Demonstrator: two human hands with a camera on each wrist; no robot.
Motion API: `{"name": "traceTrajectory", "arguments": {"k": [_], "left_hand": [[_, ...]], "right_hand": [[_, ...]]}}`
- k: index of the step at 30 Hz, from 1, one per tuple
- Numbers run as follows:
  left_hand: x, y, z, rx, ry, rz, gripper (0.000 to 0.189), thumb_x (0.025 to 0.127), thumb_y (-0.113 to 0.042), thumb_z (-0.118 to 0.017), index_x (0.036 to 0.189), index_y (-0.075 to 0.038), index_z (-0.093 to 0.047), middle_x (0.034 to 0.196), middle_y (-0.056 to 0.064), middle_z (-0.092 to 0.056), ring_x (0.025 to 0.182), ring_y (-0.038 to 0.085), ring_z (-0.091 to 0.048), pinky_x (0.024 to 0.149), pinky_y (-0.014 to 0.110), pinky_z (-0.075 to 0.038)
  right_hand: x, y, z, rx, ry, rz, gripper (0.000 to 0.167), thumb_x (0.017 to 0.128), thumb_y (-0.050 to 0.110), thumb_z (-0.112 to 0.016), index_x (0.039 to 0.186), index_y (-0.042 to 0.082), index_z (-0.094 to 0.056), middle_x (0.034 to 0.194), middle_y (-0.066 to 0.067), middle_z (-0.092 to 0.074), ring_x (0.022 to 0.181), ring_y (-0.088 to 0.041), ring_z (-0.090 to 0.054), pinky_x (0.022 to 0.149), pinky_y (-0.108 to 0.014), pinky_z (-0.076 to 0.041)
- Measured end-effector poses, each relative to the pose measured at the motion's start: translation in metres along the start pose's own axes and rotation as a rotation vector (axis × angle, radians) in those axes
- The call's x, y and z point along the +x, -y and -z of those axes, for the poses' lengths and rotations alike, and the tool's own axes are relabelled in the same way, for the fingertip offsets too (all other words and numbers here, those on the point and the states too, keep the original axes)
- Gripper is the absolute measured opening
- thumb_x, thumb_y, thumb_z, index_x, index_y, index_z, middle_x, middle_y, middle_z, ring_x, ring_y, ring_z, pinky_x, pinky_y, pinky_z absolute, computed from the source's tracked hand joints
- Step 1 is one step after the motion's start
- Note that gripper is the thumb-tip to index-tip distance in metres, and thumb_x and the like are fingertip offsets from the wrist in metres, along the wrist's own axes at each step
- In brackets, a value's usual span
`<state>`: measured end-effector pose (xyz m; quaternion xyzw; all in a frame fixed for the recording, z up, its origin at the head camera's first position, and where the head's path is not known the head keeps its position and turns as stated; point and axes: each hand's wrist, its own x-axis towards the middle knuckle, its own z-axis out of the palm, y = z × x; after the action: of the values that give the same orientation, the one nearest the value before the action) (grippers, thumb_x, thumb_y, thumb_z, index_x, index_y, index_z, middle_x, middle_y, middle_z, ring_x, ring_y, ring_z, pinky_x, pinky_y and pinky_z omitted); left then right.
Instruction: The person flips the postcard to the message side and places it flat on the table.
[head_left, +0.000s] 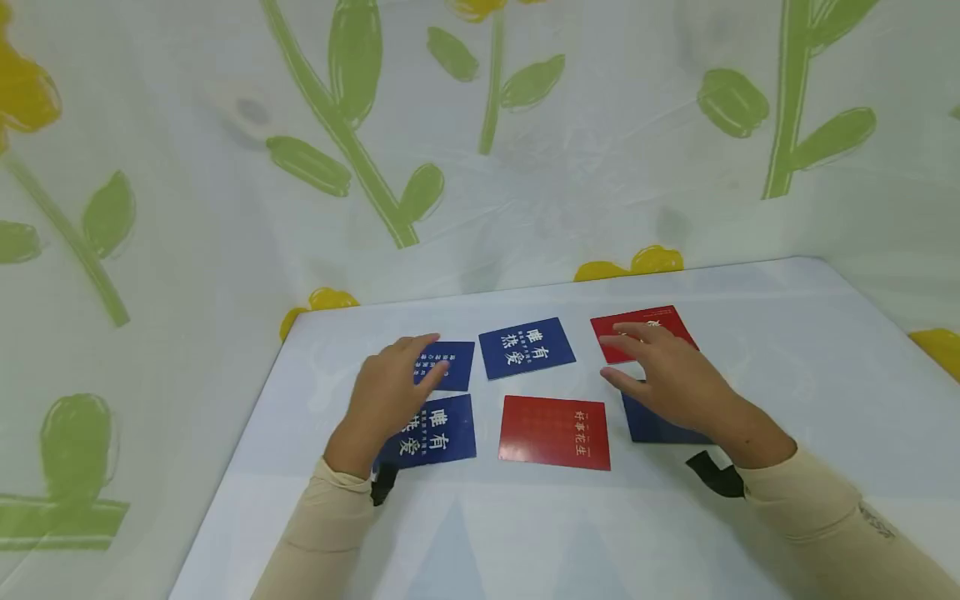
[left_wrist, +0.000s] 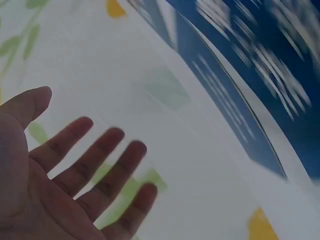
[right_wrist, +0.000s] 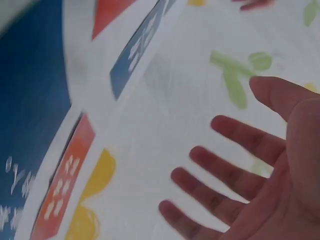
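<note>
- On white tabletop (head_left: 472, 533): judged risk of skidding if brushed sideways, or of fumbling thin edges lying flush.
- With right hand (head_left: 675, 375): fingers spread loosely, gripping nothing; seen over far-right red card (head_left: 671, 318) and near-right dark-blue card (head_left: 652, 427), contact not discernible.
- With left hand (head_left: 382, 392): likewise spread, holding nothing; seen over front-left blue card (head_left: 446, 433) and back-left blue card (head_left: 455, 367), set close, so possibly dragged together.
- Between hands, untouched: centre-front red card (head_left: 551, 433) with Chinese lettering; centre-back blue card (head_left: 517, 350) with white Chinese characters.
</note>
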<state>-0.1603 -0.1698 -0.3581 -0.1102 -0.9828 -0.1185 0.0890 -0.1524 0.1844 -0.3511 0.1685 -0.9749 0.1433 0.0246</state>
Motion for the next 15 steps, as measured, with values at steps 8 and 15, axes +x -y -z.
{"name": "traceTrajectory", "arguments": {"k": [8,15], "left_hand": [[-0.003,-0.056,-0.021,-0.033,0.146,-0.288,0.047,0.093,-0.044,-0.069,0.135,-0.023,-0.064,0.133,0.004,-0.066,0.122,0.025,-0.063,0.1,0.048,-0.053],[-0.013,-0.065,-0.039,-0.032,0.391,-0.302,0.072,0.081,-0.05,-0.079,0.146,-0.032,-0.052,0.151,0.002,-0.051,0.138,0.027,-0.05,0.105,0.05,-0.049]], "right_hand": [[-0.008,0.019,-0.023,0.109,0.079,0.233,0.052,0.083,0.03,-0.082,0.131,0.022,-0.066,0.139,-0.008,-0.058,0.129,-0.034,-0.055,0.087,-0.044,-0.059],[-0.013,0.015,-0.043,0.079,0.208,0.256,0.056,0.08,0.038,-0.083,0.132,0.025,-0.066,0.14,-0.007,-0.059,0.128,-0.034,-0.056,0.083,-0.043,-0.061]]}}
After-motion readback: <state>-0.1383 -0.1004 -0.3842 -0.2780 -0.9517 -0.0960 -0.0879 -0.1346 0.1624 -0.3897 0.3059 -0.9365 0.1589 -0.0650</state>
